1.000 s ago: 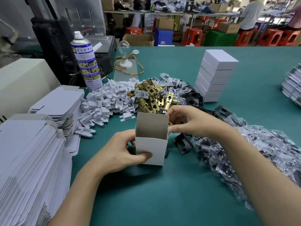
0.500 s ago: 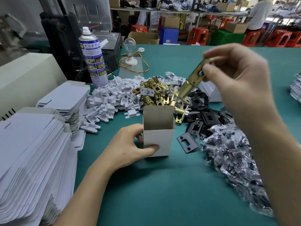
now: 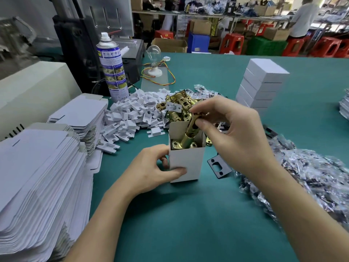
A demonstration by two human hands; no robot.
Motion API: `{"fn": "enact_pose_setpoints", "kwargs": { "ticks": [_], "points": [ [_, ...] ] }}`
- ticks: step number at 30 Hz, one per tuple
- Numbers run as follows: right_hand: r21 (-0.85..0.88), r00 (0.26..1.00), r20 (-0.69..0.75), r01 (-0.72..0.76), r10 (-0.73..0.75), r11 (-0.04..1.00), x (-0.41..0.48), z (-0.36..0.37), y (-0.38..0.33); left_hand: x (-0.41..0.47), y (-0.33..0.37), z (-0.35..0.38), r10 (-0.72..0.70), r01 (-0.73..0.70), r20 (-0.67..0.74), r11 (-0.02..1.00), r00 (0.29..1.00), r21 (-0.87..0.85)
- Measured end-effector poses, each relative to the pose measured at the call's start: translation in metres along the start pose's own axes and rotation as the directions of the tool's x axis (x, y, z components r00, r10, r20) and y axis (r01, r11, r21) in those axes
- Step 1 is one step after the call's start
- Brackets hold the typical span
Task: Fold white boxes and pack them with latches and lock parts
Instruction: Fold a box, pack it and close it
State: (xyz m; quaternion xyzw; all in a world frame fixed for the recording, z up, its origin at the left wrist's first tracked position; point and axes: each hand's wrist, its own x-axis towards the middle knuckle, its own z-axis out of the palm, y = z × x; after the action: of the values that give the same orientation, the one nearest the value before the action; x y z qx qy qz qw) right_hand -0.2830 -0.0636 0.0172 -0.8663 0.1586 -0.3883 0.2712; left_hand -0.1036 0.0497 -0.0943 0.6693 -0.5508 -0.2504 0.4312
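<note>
Evidently heavy, stiff, slick: brass latch (image 3: 189,136) pinched at its top end by right hand (image 3: 234,135) fingers, barrel below them inside the flimsy white box (image 3: 187,163), gripped low by left hand (image 3: 151,173) fingers

An open white box (image 3: 186,167) stands upright on the green counter (image 3: 188,214). The left hand (image 3: 151,173) grips its left side, thumb across the front face. A brass latch (image 3: 190,133) leans tilted in the box, plate end down inside and upper end above the rim, pinched by the right hand (image 3: 236,133). Just behind lies a heap of brass latches (image 3: 179,104), with a heap of small white card inserts (image 3: 130,114) to its left. A black strike plate (image 3: 219,167) lies flat just right of the box, beside crinkled clear bags of dark parts (image 3: 311,176). Closed white boxes (image 3: 262,84) are stacked further back. Flat box blanks (image 3: 37,176) are piled at the left edge.
</note>
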Motion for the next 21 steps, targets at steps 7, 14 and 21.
{"fn": "enact_pose_setpoints", "kwargs": {
  "ticks": [7,14,21],
  "points": [
    [-0.195,0.982,0.188,0.055,-0.017,0.979,-0.006,0.023,-0.013,0.001,-0.001,0.000,0.041,-0.041,0.002,0.999,0.999,0.021],
    [-0.433,0.943,0.325,0.083,0.070,0.898,-0.011,0.030,-0.028,0.002,0.000,0.002,0.026,-0.026,-0.015,1.000,1.000,0.010],
    [-0.475,0.905,0.401,0.073,0.142,0.877,-0.009,0.027,-0.038,0.001,0.001,0.002,0.042,-0.042,-0.008,0.999,0.999,0.011]
  ]
}}
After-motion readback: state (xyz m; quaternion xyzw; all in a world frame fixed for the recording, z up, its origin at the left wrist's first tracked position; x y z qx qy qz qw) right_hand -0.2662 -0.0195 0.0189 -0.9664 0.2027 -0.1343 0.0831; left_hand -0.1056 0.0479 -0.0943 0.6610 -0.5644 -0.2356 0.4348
